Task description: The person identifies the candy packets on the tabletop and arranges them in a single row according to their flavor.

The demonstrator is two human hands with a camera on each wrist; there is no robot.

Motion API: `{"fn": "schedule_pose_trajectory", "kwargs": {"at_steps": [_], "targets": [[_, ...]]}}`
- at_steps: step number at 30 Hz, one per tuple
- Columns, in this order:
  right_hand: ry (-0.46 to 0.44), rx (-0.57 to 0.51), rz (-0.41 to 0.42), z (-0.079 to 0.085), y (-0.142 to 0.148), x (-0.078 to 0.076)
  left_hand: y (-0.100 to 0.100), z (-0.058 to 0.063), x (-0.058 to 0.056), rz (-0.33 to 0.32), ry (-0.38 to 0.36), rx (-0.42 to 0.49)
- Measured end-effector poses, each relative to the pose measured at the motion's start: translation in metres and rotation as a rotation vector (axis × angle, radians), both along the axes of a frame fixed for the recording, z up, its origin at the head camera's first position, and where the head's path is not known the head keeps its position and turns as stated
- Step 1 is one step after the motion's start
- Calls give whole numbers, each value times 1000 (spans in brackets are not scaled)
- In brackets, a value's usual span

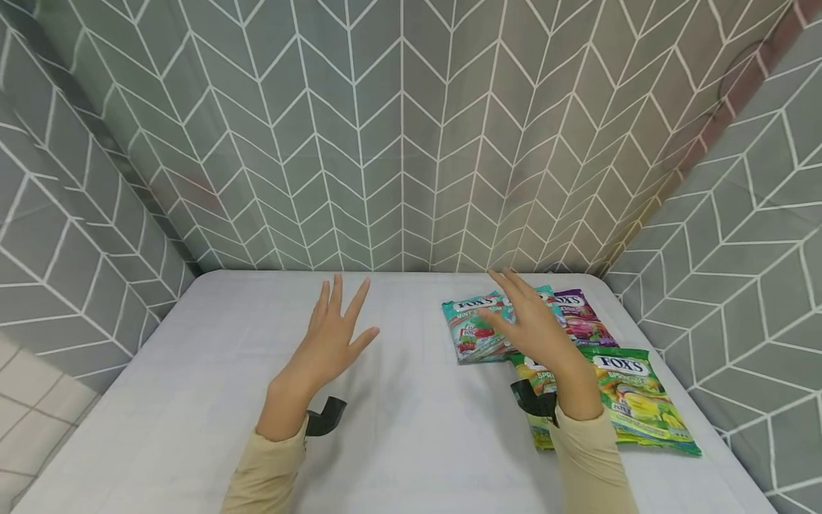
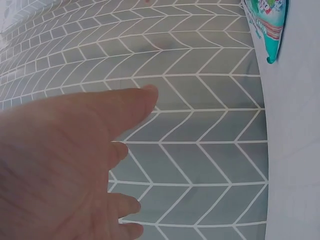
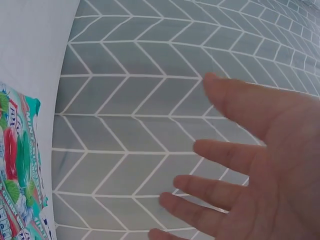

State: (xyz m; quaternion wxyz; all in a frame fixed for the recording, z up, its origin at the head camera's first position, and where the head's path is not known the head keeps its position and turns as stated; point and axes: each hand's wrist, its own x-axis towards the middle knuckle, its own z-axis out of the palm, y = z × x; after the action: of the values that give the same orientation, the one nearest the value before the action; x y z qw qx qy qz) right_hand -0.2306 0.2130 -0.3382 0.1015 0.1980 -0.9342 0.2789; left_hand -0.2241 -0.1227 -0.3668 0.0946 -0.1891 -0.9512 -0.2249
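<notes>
My left hand (image 1: 332, 343) is held over the middle-left of the white table, fingers spread and straight, holding nothing. On the other side, my right hand (image 1: 531, 325) hovers above several candy bags with its fingers extended and nothing in them. Beneath and beside it lies a teal FOX'S mint candy bag (image 1: 467, 335), overlapping another teal one. A purple FOX'S bag (image 1: 581, 314) lies behind to the right. Nearer the front is a green-yellow FOX'S bag (image 1: 642, 407), with a second green-yellow bag (image 1: 539, 432) partly hidden by the right wrist. The right wrist view shows a teal bag (image 3: 20, 170) at its left edge.
The white table (image 1: 160, 400) has a back edge against a grey curtain (image 1: 385, 143) with white chevron lines. Similar patterned cloth (image 1: 758, 235) hangs along the right side. Pale floor tiles (image 1: 38, 421) show at the lower left. Each wrist wears a black strap mount (image 1: 327, 416).
</notes>
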Motion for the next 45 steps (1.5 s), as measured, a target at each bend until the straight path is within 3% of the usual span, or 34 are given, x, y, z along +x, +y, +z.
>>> {"fn": "schedule_pose_trajectory", "kwargs": {"at_steps": [6,11,17,22,27,31,37,41,45], "targets": [[-50,3,21,-3,3,-4,3,-3,-2,-15,-38,31],[-87,1,16,-8,9,-10,17,-13,-12,-71,-188,154],[-162,25,7,-19,25,-31,57,-27,-43,-120,-343,304],[-295,46,-39,-29,40,-54,95,-36,-73,-50,-478,400],[-398,73,-79,-36,51,-69,122,-49,-92,2,-626,491],[-506,11,-56,-40,53,-76,137,-60,-95,17,-688,517],[-727,-221,-72,-45,51,-81,148,-68,-90,53,-720,590],[-781,-275,-90,-46,51,-84,151,-71,-89,43,-787,691],[-783,-283,-99,-48,51,-86,151,-73,-89,41,-801,731]]}}
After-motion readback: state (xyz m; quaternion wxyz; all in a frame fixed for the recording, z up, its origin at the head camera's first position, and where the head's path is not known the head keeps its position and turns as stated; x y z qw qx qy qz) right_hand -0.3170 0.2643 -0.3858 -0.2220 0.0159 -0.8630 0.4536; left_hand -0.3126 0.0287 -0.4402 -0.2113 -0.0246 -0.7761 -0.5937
